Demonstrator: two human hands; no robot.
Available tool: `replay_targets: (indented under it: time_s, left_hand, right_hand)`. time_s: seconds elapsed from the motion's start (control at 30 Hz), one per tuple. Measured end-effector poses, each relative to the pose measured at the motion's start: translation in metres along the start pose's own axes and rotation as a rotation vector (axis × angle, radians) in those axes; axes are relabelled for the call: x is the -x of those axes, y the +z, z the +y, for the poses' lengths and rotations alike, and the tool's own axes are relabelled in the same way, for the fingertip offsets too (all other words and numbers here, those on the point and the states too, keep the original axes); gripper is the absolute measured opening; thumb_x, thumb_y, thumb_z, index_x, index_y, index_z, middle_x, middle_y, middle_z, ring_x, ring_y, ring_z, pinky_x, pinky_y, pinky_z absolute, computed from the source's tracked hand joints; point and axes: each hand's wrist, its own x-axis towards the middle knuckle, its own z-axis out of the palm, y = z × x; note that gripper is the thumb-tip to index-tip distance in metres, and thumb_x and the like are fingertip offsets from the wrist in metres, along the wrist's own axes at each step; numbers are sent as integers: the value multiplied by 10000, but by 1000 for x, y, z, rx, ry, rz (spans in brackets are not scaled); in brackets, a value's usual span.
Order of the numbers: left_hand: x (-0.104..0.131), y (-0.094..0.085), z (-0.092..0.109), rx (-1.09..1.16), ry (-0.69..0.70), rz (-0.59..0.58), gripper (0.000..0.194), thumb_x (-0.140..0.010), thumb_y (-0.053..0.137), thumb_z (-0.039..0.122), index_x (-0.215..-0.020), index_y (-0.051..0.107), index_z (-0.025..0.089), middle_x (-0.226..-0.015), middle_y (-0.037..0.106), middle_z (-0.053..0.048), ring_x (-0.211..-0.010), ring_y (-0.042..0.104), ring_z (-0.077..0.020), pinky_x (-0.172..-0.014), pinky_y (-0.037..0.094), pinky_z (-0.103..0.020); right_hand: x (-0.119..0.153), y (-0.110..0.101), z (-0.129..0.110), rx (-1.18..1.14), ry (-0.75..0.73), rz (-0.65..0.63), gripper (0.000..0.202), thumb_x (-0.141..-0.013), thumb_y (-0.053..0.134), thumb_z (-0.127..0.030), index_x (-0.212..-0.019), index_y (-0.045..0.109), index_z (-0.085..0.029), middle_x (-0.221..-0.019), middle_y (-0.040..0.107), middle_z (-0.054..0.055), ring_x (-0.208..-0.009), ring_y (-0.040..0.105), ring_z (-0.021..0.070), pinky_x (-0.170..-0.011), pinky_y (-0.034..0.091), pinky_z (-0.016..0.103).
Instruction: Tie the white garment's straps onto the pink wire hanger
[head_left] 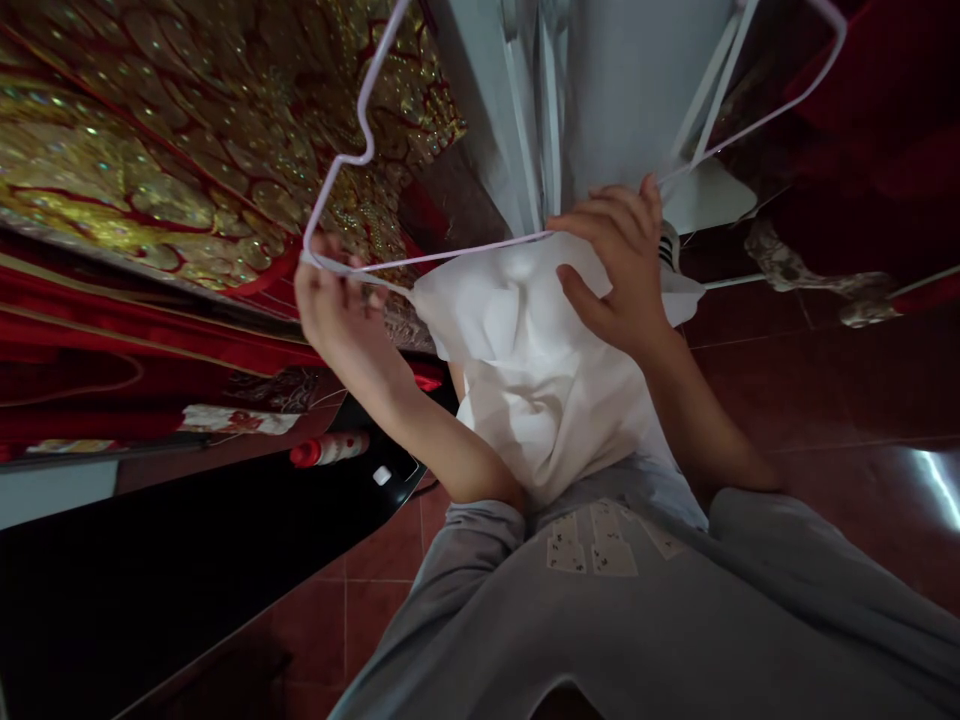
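Observation:
A thin pale-lilac clothes hanger [450, 252] spans the space before me, its long lower bar running between my hands. My left hand [337, 290] curls around its left corner, where a narrow white strap meets the bar. That strap leads to a white garment [555, 400] of soft, sheer cloth, hanging in folds against my lap. Over the right part of the bar lies my right hand [615, 260], fingers stretched out and thumb apart, covering a stretch of it. Whether those fingers touch the bar or the garment's top edge, I cannot tell.
Gold-sequined and red garments [150, 150] hang close on the left. Below them is a black tabletop [187, 540] with a red-capped bottle [330, 448] and a small white case [382, 475]. Dark red clothing [877, 170] hangs at right; red tiles [825, 400] cover the floor.

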Motion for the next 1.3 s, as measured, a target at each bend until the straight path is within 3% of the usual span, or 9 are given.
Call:
replay_targets:
  time_s: [0.17,0.37,0.47,0.53,0.6,0.7,0.8,1.03,1.3]
  left_hand:
    - [20,24,-10,119,-66,-316,174,-1051,649,380,-1131,710,238,-1172,797,-69,-1089,738,-233,-891,584,-362]
    - [35,48,-23,287,1,-271,195,-1015,721,397,-1094,610,257,-957,717,-38,-997,731,-219,-701,541,-281]
    - [36,50,-29,228,19,-241,279,-1007,712,505,-1097,585,274,-917,645,-30,-1003,714,-225,-667,519,-270]
    - [35,49,-33,195,26,-235,349,-997,705,582,-1099,574,275,-913,633,-35,-1016,705,-239,-673,518,-277]
    - [34,49,-37,202,40,-250,339,-1007,699,580,-1096,578,277,-907,630,-41,-1017,700,-244,-668,518,-281]
    - [33,48,-42,266,67,-292,161,-1067,651,431,-1098,599,281,-912,644,-45,-998,704,-225,-656,528,-275]
    - [36,51,-42,298,80,-303,56,-1094,588,331,-1099,597,276,-893,645,-40,-968,709,-208,-636,526,-261]
    - [40,53,-32,229,57,-260,238,-1045,670,477,-1060,554,270,-866,617,-36,-957,714,-230,-587,508,-252]
    - [36,49,-35,254,83,-306,230,-1067,656,471,-1087,562,262,-868,617,-26,-963,722,-210,-645,544,-254]
  right_hand:
    - [0,2,-3,-10,-8,25,403,-984,508,-493,-1376,600,-494,-1298,708,5,-1404,563,320,-1386,181,669]
    - [5,-1,-7,-88,-21,50,401,-1000,536,-535,-1386,626,-478,-1309,704,-2,-1418,551,308,-1363,249,627]
    - [6,-5,7,-182,-61,379,389,-1016,554,-512,-1378,651,-411,-1273,682,15,-1312,612,297,-1246,407,586]
    - [5,-10,25,-246,26,668,415,-1002,572,-496,-1392,645,-372,-1319,639,12,-1261,614,271,-1167,460,530]
    - [1,-16,44,-366,199,769,452,-955,591,-486,-1381,624,-337,-1337,620,17,-1213,615,239,-1066,496,461]
    - [-6,-21,61,-568,415,628,358,-890,614,-457,-1200,639,-280,-1039,661,36,-926,632,188,-769,460,319]
    - [-9,-16,61,-621,424,573,250,-898,652,-505,-966,612,-268,-746,549,5,-683,503,160,-629,335,302]
    - [-5,5,65,-628,405,575,403,-839,783,-612,-992,576,-301,-855,552,0,-642,360,133,-585,301,312]
    - [-9,-3,71,-513,311,627,481,-812,818,-688,-847,642,-242,-791,559,11,-701,426,138,-675,375,305]
